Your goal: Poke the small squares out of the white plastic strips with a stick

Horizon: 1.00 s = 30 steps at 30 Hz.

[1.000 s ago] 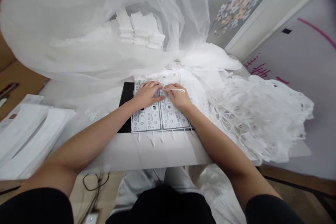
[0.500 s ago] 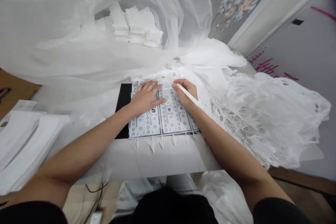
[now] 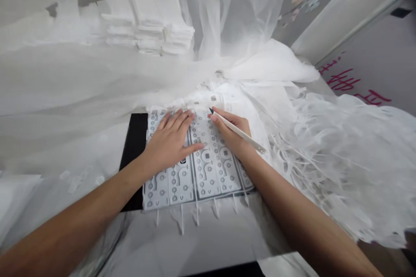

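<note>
My left hand [image 3: 170, 138] lies flat with spread fingers on thin white fabric over a patterned sheet [image 3: 208, 171] marked with grey circles and curved shapes. To its right, my right hand [image 3: 229, 127] grips a slim white pen-like tool [image 3: 242, 134] with a dark tip. That tip points up and left, near the upper part of the sheet; whether it touches the fabric cannot be told. A black board [image 3: 132, 160] shows beyond the sheet's left edge. Narrow white strips [image 3: 196, 214] hang from the sheet's near edge.
Sheer white fabric [image 3: 81, 73] spreads across the far and left side. Stacked white pieces [image 3: 149, 21] lie at the back. A large heap of white strips and scraps [image 3: 351, 151] fills the right. Behind it stands a panel with red writing [image 3: 344, 82].
The view has moved closer to the sheet. My right hand's tool now shows its dark tip. My left hand still lies flat on the fabric.
</note>
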Tool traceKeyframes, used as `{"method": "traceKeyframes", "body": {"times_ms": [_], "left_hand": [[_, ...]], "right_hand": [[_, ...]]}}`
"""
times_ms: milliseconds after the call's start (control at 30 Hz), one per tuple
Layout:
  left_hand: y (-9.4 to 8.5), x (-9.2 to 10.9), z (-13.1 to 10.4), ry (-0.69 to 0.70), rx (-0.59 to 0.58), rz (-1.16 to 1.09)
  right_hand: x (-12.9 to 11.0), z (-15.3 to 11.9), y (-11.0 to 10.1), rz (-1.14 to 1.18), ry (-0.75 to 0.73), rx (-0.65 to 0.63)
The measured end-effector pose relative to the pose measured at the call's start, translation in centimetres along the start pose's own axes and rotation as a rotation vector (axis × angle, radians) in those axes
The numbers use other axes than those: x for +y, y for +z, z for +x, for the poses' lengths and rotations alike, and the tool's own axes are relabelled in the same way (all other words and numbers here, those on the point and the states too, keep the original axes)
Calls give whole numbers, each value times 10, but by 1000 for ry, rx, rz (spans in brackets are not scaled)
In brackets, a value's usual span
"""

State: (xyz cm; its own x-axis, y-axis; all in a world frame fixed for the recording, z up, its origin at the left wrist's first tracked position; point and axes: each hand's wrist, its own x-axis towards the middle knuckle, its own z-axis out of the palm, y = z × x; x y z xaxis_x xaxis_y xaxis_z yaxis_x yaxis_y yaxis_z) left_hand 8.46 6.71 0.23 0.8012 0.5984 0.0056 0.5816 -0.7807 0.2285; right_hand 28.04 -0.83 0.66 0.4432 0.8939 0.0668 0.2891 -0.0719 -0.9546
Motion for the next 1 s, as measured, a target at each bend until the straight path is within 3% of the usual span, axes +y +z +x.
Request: {"method": "traceKeyframes", "body": {"times_ms": [200,400,1000], "left_hand": [[-3,0,0,-12,-11,-16],[-4,2,0,-12,-11,-31],[-4,2,0,-12,-15,-36]], "right_hand": [[-3,-1,-1,-6,49,2],[-3,0,-4,-32,8,-29],[2,-2,0,-264,-270,-214]]}}
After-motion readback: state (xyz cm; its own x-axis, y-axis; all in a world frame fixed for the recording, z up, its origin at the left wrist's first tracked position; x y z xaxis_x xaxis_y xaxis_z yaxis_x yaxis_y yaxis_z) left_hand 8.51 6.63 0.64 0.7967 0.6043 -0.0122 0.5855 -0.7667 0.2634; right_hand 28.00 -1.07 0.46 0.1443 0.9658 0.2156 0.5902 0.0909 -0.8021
